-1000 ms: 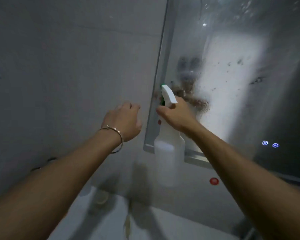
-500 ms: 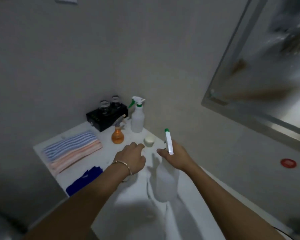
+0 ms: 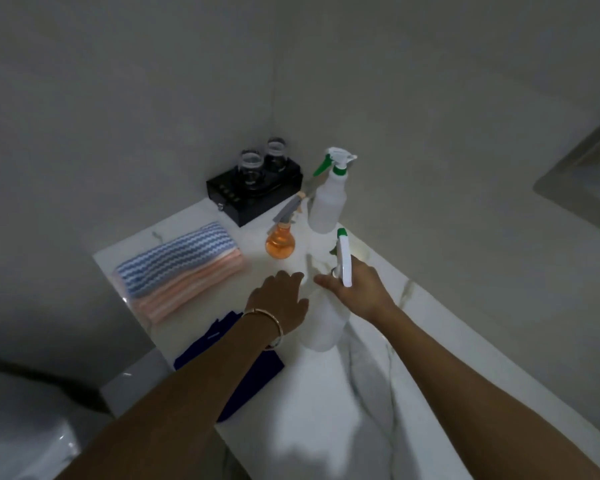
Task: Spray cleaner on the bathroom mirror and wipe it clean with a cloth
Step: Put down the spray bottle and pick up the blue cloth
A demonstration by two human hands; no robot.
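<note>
Counter: I am looking down at a white veined counter (image 3: 430,323) in a dim bathroom corner; a corner of the mirror frame (image 3: 582,174) shows at the right edge.
Right hand: my view shows the right hand (image 3: 357,289) wrapped round the neck of the spray bottle (image 3: 321,320), just under its white trigger head.
Bottle position: low over the counter, near its middle; I cannot tell whether the base touches.
Left hand: the left hand (image 3: 281,299) sits just beside the bottle, fingers loosely curled and holding nothing; I cannot tell whether it touches the bottle.
Bottle handling: I judge it a light, stiff plastic bottle, possibly slick if wet. The neck is the sure hold. I cannot read its fill level.
Cloth handling: the striped cloths (image 3: 184,268) look soft and limp; I would pinch a folded edge of the top one.
Spray bottles: two white with green trim, counting the standing bottle (image 3: 328,202), plus one orange sprayer (image 3: 280,244).
Cloths: one blue-and-white on top of peach ones, layers uncountable; one dark blue cloth (image 3: 222,341) partly under the left forearm.
Glasses: two, on a black tray (image 3: 253,202).
</note>
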